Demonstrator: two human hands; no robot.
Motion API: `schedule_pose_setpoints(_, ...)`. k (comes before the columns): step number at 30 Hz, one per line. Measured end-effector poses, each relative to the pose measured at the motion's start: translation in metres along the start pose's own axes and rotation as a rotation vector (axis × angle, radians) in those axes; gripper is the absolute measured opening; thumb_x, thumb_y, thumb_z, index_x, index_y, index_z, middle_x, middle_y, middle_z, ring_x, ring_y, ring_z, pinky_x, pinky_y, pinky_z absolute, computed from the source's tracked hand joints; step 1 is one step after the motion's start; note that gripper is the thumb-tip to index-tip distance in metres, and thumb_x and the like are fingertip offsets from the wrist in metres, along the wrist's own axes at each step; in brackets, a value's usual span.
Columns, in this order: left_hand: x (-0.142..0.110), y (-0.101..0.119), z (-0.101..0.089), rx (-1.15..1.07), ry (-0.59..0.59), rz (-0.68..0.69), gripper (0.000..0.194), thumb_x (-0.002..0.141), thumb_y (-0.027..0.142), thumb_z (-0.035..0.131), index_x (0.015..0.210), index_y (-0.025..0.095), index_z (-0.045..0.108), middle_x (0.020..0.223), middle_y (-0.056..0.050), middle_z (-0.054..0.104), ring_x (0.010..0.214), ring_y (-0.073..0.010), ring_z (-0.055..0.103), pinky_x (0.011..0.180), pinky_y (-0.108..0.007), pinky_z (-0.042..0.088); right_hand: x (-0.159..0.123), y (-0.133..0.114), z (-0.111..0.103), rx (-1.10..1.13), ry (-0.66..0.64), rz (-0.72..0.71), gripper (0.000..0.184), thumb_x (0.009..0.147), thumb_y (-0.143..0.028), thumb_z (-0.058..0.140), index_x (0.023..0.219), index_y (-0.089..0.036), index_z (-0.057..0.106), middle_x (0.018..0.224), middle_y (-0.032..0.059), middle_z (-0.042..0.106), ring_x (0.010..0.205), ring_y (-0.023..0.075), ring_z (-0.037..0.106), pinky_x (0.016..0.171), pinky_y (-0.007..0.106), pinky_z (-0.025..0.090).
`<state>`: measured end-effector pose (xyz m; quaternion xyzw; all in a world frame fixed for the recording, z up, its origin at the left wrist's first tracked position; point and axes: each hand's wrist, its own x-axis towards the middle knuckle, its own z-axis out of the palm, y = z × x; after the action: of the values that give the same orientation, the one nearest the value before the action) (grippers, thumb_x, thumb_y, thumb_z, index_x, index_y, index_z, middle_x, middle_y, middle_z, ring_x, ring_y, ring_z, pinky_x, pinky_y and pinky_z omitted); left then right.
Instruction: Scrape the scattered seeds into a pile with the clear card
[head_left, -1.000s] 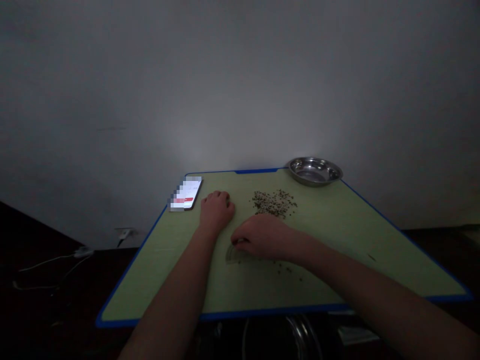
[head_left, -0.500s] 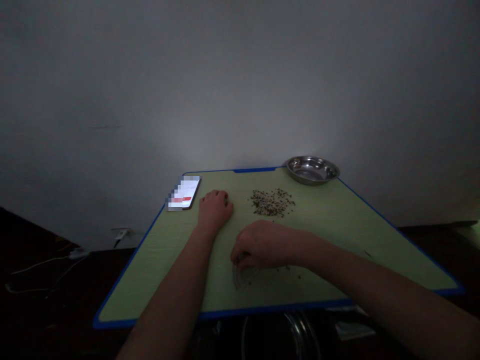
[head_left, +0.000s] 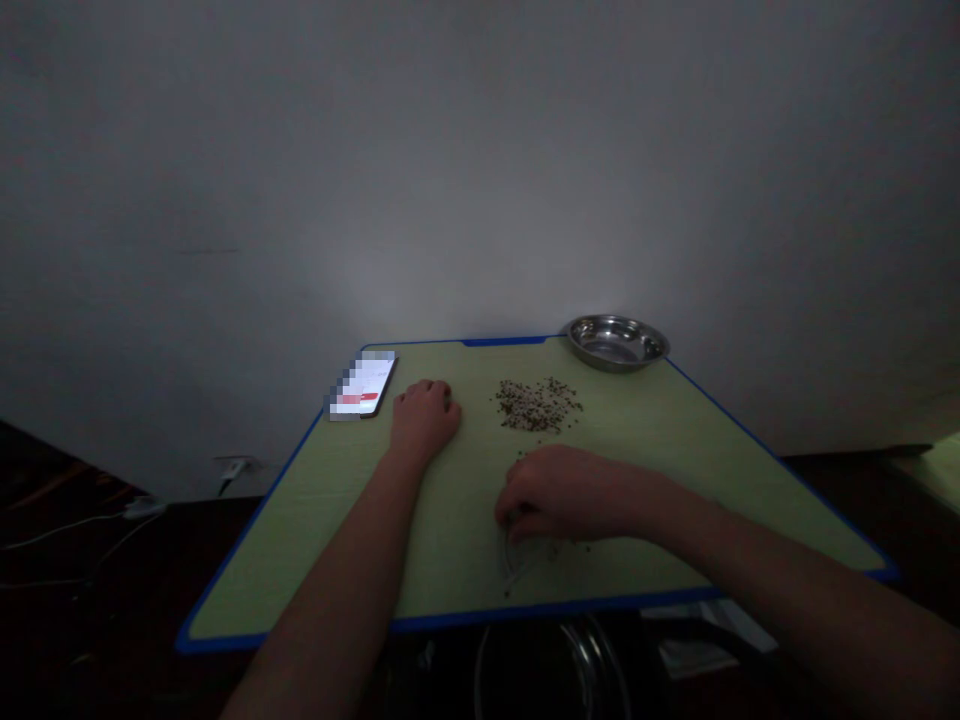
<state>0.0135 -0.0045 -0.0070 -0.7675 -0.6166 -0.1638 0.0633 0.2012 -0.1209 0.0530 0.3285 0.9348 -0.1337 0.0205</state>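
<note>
My left hand (head_left: 426,420) rests on the light green table (head_left: 322,540), fingers loosely bent and slightly apart, with nothing visible in them. Closer to me, my right hand (head_left: 555,492) is closed on the rim of a clear, see-through container (head_left: 516,565), low over the table. Its exact shape is hard to make out in the dim light. A few dark grains lie by it, some perhaps seen through its wall. Beyond my right hand spreads a loose pile of mixed dark and pale grains (head_left: 534,405), apart from both hands.
A shallow steel bowl (head_left: 616,345) sits at the far right corner. Left of my left hand lies a phone (head_left: 366,385) with a lit screen. The table has a blue edge (head_left: 502,341) against a wall. Below the near edge is a dark round pan or pot (head_left: 551,670).
My right hand has moved a little to the right with the clear container. My left hand stays at the same place on the table. The view has shifted slightly.
</note>
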Motion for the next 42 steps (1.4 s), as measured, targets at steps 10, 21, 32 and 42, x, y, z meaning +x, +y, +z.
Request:
schedule_pose_setpoints(10,0.003,-0.002,0.001,0.022,-0.021,-0.005,0.031,0.084,0.031,0.043,0.106,0.019,0.063,0.113,-0.012,0.063,0.107,-0.0272,0.056,0.09,-0.042,0.042,0.025,-0.033,-0.008,-0.093,-0.011,-0.092,0.02,0.088,-0.028,0.058,0.099,-0.025,0.074,0.092,0.0036,0.074,0.079,0.0176,0.064,0.056,0.026,0.036)
schedule_pose_setpoints(21,0.002,-0.001,0.001,0.004,0.004,0.0,0.031,0.083,0.03,0.044,0.104,0.018,0.063,0.112,-0.012,0.064,0.107,-0.0281,0.056,0.088,-0.043,0.043,0.007,-0.019,-0.004,-0.073,0.014,-0.106,0.015,0.084,-0.027,0.065,0.094,-0.026,0.075,0.085,0.0017,0.072,0.073,0.0161,0.061,0.055,0.027,0.032)
schedule_pose_setpoints(32,0.002,-0.002,0.001,0.016,-0.001,0.008,0.032,0.084,0.032,0.043,0.105,0.018,0.063,0.111,-0.012,0.064,0.105,-0.0269,0.056,0.088,-0.041,0.043,-0.011,-0.012,-0.01,-0.009,-0.052,-0.035,0.016,0.084,-0.023,0.064,0.094,-0.026,0.076,0.084,0.0033,0.071,0.071,0.0153,0.06,0.057,0.026,0.034)
schedule_pose_setpoints(42,0.003,-0.001,0.001,0.019,-0.006,-0.001,0.031,0.084,0.031,0.044,0.105,0.018,0.063,0.112,-0.011,0.064,0.107,-0.0265,0.056,0.089,-0.041,0.042,-0.024,0.015,0.007,0.14,0.056,0.087,0.013,0.083,-0.028,0.066,0.092,-0.023,0.075,0.084,0.0032,0.072,0.077,0.0167,0.063,0.069,0.025,0.042)
